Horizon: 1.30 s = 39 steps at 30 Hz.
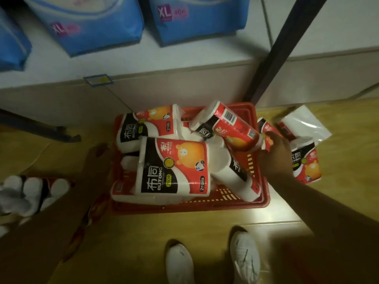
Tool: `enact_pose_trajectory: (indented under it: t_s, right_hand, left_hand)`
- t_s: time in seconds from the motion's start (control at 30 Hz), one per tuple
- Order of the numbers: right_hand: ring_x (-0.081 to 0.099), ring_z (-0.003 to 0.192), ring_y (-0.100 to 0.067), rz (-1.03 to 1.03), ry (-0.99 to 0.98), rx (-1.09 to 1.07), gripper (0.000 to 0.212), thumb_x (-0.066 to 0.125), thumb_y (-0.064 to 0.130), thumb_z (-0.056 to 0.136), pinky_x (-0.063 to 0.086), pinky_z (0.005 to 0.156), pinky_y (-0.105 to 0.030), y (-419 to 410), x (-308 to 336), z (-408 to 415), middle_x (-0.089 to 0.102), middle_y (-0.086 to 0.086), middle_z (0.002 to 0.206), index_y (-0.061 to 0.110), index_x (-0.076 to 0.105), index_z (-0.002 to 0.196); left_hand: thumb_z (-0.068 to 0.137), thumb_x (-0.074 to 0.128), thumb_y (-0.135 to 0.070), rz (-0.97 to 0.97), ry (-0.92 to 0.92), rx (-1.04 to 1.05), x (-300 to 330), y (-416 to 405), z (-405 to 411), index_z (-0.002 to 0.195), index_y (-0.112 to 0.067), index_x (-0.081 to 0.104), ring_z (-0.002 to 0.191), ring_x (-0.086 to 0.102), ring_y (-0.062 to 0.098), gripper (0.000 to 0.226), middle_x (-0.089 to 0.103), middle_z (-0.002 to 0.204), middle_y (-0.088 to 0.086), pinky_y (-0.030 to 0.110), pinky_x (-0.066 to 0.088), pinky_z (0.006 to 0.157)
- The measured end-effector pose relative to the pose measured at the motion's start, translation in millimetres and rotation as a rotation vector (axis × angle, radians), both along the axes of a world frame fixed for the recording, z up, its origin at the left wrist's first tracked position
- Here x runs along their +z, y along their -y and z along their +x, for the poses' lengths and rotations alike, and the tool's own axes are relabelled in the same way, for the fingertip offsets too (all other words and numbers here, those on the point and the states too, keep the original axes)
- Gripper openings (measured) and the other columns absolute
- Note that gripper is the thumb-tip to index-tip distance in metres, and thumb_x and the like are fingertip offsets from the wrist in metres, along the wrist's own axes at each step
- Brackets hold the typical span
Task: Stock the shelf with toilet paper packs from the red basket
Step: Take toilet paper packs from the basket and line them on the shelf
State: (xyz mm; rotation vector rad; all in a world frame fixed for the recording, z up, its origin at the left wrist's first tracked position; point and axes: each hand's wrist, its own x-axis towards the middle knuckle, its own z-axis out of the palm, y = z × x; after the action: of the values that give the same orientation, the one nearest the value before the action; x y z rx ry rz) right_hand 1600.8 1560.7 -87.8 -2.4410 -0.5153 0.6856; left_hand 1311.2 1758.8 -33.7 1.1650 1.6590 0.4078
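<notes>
A red basket (260, 199) is sitting on the floor below a white shelf (143, 64), heaped with toilet paper packs (174, 167). The right hand (274, 152) is gripping one tilted pack (227, 128) at its end, over the basket's right side. The left hand (98, 158) is reaching toward the basket's left rim — too blurred and dark to tell its grip.

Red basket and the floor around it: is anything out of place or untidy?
Yes. Packs lie on the floor outside the red basket: one pack to its right and a bundle at far left. Inside, the packs are heaped crookedly, one barcode pack tilted on top.
</notes>
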Motion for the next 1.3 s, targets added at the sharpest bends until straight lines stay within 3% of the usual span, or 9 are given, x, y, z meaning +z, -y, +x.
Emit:
enact_pose_trajectory:
  t_s: [0.07,0.13,0.23,0.37,0.47,0.63,0.83,1.13,1.3]
  right_hand:
    - [0.065,0.106,-0.027,0.034,-0.087,0.078,0.047,0.055,0.039,0.083,0.055,0.086,-0.049,2,34,5,0.062,-0.009,0.123,0.025,0.053,0.127]
    - [0.070,0.085,-0.017,0.058,-0.154,0.189,0.032,0.057,0.033,0.087,0.060,0.071,-0.042,4,76,9,0.068,-0.003,0.110,0.030,0.059,0.119]
    - [0.067,0.091,-0.014,0.132,-0.244,0.291,0.030,0.056,0.017,0.093,0.059,0.074,-0.039,0,152,13,0.067,-0.001,0.113,0.024,0.060,0.121]
    - [0.063,0.099,-0.010,0.232,-0.281,0.329,0.030,0.060,0.032,0.090,0.053,0.078,-0.029,7,265,22,0.068,0.001,0.114,0.025,0.061,0.120]
    - [0.064,0.105,-0.009,0.267,-0.295,0.355,0.038,0.061,0.044,0.085,0.052,0.092,-0.034,24,345,30,0.069,0.005,0.113,0.025,0.061,0.118]
    - [0.066,0.095,-0.010,0.298,-0.270,0.355,0.019,0.067,0.026,0.088,0.053,0.086,-0.030,52,439,44,0.070,0.007,0.103,0.034,0.061,0.104]
    - [0.061,0.085,0.000,0.252,-0.251,0.429,0.023,0.063,0.020,0.090,0.043,0.069,-0.001,54,480,56,0.064,0.012,0.098,0.017,0.065,0.113]
    - [0.062,0.090,-0.006,0.236,-0.180,0.356,0.024,0.063,0.026,0.090,0.042,0.063,-0.002,47,519,85,0.066,0.007,0.105,0.018,0.066,0.113]
    - [0.060,0.095,-0.007,0.139,-0.126,0.408,0.030,0.059,0.032,0.092,0.044,0.073,-0.013,53,515,109,0.065,0.004,0.119,0.021,0.062,0.119]
  left_hand:
    - [0.096,0.048,-0.018,-0.004,0.029,-0.064,28,-6,8,0.099,-0.025,0.060,0.075,0.060,0.012,0.014,0.063,0.100,0.002,0.027,0.044,0.060]
    - [0.095,0.052,-0.023,-0.072,0.090,-0.099,64,-8,25,0.094,-0.028,0.062,0.077,0.063,0.014,0.012,0.065,0.097,0.003,0.029,0.044,0.061]
    - [0.091,0.057,-0.030,-0.138,0.148,-0.243,127,3,52,0.108,-0.023,0.065,0.095,0.066,0.021,0.019,0.068,0.109,0.002,0.035,0.051,0.073]
    - [0.091,0.059,-0.030,-0.051,0.189,-0.477,227,40,91,0.106,-0.031,0.067,0.107,0.063,0.016,0.017,0.068,0.113,-0.004,0.039,0.049,0.094]
    - [0.092,0.058,-0.029,0.001,0.187,-0.569,301,66,125,0.103,-0.035,0.067,0.107,0.060,0.005,0.016,0.068,0.111,-0.014,0.030,0.047,0.095]
    - [0.093,0.058,-0.020,0.029,0.267,-0.655,388,113,168,0.109,-0.027,0.064,0.108,0.061,0.005,0.019,0.067,0.112,-0.009,0.025,0.048,0.094]
    - [0.094,0.054,-0.027,0.001,0.284,-0.700,419,137,193,0.112,-0.033,0.060,0.108,0.058,0.005,0.020,0.063,0.113,-0.014,0.024,0.048,0.089]
    - [0.094,0.053,-0.019,0.006,0.318,-0.805,430,133,235,0.108,-0.035,0.062,0.105,0.059,0.002,0.023,0.064,0.111,-0.014,0.020,0.047,0.085]
    - [0.092,0.054,-0.021,-0.013,0.326,-0.877,429,133,268,0.103,-0.040,0.060,0.110,0.058,0.006,0.022,0.065,0.114,-0.012,0.029,0.046,0.098]
